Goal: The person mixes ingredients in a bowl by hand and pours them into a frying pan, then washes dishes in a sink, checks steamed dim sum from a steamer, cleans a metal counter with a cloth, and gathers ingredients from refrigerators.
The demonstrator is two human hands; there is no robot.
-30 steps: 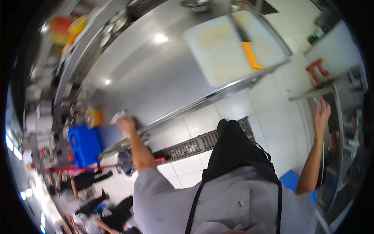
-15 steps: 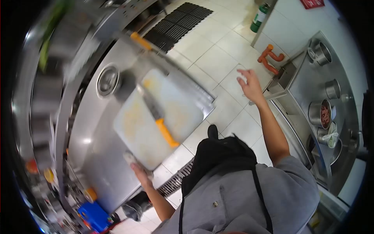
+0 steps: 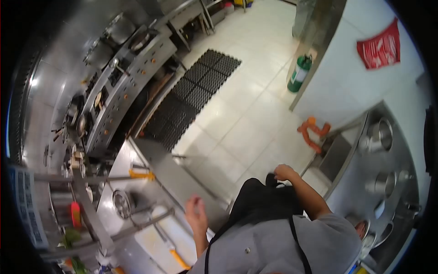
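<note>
An orange-handled knife (image 3: pixel 179 259) is laid on a white cutting board (image 3: pixel 148 239), near the left hand (image 3: pixel 197 219)
The knife is set flat, probably so that its blade is supported; its handle is angled towards the person. The left hand is raised beside the board, its blurred fingers slightly apart, with no grip seen. The right hand (image 3: pixel 284 172) is held before the black apron (image 3: pixel 262 201), its fingers curled together (whether anything is enclosed cannot be told). The board is partly crossed by a metal rail (image 3: pixel 141 225), by which reach from the shelf side may be hindered. Farther out, a round metal bowl (image 3: pixel 122 204) is seen, and pots (image 3: pixel 383 185) are stood on the right-hand counter (image 3: pixel 349 178)
</note>
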